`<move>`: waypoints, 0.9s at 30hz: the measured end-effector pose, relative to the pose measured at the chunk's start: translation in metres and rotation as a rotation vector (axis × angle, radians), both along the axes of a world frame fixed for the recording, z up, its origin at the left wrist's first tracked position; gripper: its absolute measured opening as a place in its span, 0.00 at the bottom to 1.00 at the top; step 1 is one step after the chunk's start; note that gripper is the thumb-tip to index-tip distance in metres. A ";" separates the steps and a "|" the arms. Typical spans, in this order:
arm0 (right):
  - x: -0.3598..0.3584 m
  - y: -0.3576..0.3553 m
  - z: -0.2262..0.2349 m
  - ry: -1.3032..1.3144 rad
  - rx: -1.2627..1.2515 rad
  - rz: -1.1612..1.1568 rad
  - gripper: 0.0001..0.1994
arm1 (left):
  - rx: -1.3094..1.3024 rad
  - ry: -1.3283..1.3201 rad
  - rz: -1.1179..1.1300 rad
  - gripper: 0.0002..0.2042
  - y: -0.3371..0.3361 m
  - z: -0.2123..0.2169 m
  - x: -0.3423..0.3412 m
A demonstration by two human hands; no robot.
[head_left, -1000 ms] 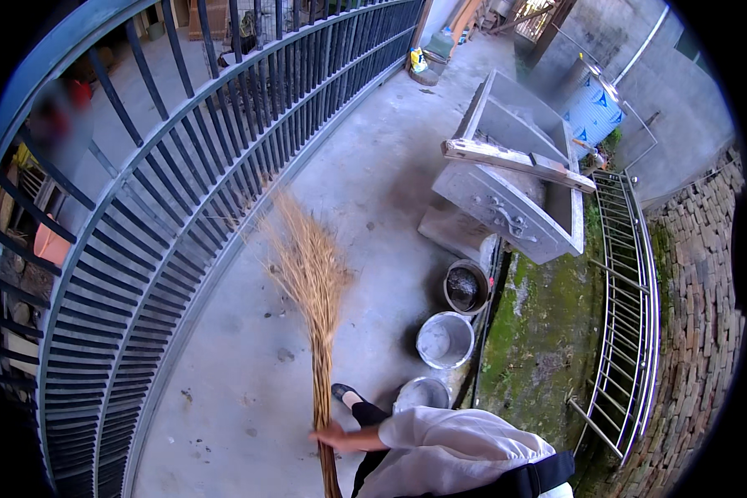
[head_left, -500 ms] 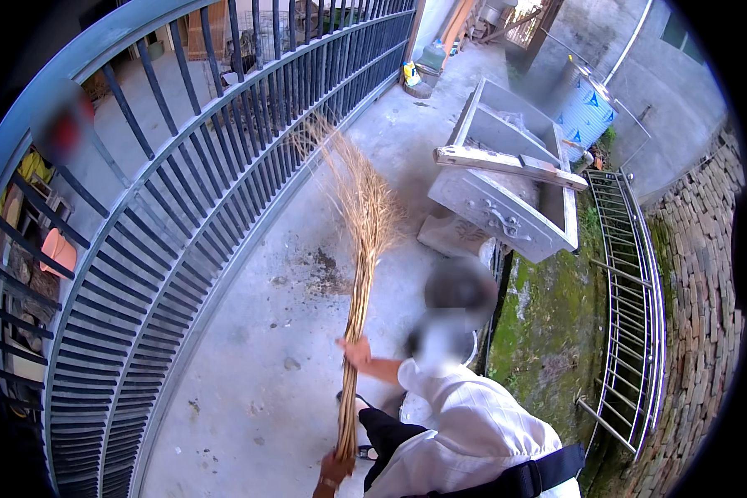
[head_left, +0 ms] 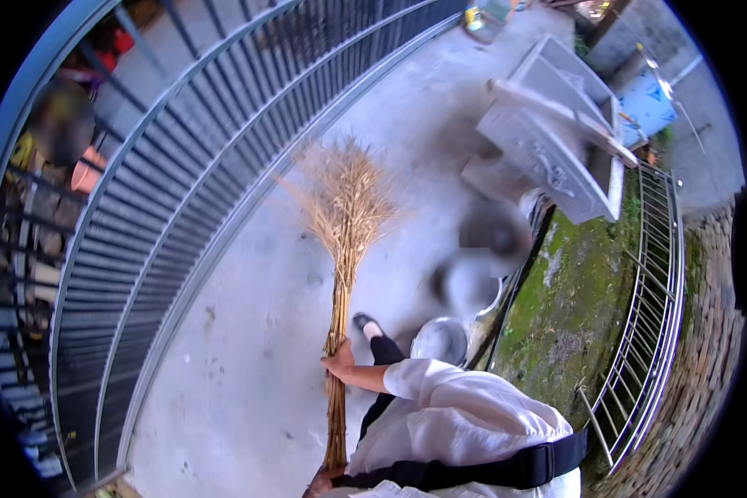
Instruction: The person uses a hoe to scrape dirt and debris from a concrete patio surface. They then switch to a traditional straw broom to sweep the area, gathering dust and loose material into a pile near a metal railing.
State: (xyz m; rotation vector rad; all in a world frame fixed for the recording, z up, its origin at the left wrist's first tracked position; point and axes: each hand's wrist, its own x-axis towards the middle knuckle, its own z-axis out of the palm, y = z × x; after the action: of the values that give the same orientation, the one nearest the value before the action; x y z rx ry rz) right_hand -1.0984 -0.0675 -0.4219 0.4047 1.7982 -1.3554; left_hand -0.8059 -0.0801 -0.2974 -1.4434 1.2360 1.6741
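A long bundle of dry straw-coloured stalks (head_left: pixel 339 307) stands nearly upright in the picture, its bushy seed-head end fanned out at the top above the concrete. My right hand (head_left: pixel 338 362) is closed around the stalks below their middle, its arm coming from a white short sleeve. At the lower edge, my left hand (head_left: pixel 319 481) grips the butt end; the picture's edge and my clothing cut part of it off. A dark shoe (head_left: pixel 365 324) of mine rests on the floor just right of the stalks.
A curved metal railing (head_left: pixel 183 241) runs along the left. To the right are a round metal basin (head_left: pixel 440 340), a grey concrete trough (head_left: pixel 539 149) with a plank across it, and a blue-patterned drum (head_left: pixel 646 104). A mossy strip (head_left: pixel 556 307) and a steel rack (head_left: pixel 651 332) lie beyond.
The bundle's bushy end has swung left and its head is spread wider. The view has shifted, moving the trough to the right. The metal basin now shows beside my leg.
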 end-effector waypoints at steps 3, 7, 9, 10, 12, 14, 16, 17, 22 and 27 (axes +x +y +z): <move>0.081 0.017 0.011 0.099 -0.043 -0.067 0.28 | 0.005 -0.102 -0.102 0.14 -0.006 0.016 0.058; 0.095 0.047 0.065 0.120 -0.300 -0.002 0.21 | 0.095 -0.099 -0.101 0.14 -0.009 0.018 0.090; 0.067 0.055 0.060 0.082 -0.259 0.006 0.21 | 0.172 -0.069 -0.090 0.14 -0.012 0.013 0.074; 0.038 0.054 0.063 0.061 -0.323 -0.080 0.20 | 0.213 -0.048 -0.088 0.14 -0.015 0.006 0.051; -0.012 0.058 0.002 0.267 -0.385 -0.157 0.14 | 0.289 0.045 -0.082 0.14 -0.018 -0.006 -0.018; -0.079 0.047 -0.020 0.306 -0.039 -0.049 0.08 | 0.312 0.279 0.005 0.14 -0.014 -0.016 -0.082; -0.130 0.040 -0.052 0.089 -0.124 -0.161 0.07 | 0.185 0.346 -0.061 0.10 -0.005 -0.029 -0.131; -0.141 0.039 -0.057 -0.065 -0.114 -0.131 0.07 | 0.152 0.311 -0.033 0.09 -0.002 -0.023 -0.148; -0.025 0.028 -0.078 0.013 0.037 0.151 0.08 | 0.060 0.030 0.006 0.08 0.018 0.001 -0.059; 0.124 0.058 0.023 -0.029 0.070 0.288 0.23 | 0.141 -0.066 0.224 0.11 0.077 0.036 0.119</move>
State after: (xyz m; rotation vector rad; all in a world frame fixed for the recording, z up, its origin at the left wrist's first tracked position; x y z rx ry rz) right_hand -0.9743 -0.0097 -0.3984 0.1908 1.8048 -1.0847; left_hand -0.6865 -0.0026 -0.2617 -1.5824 0.9285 1.8041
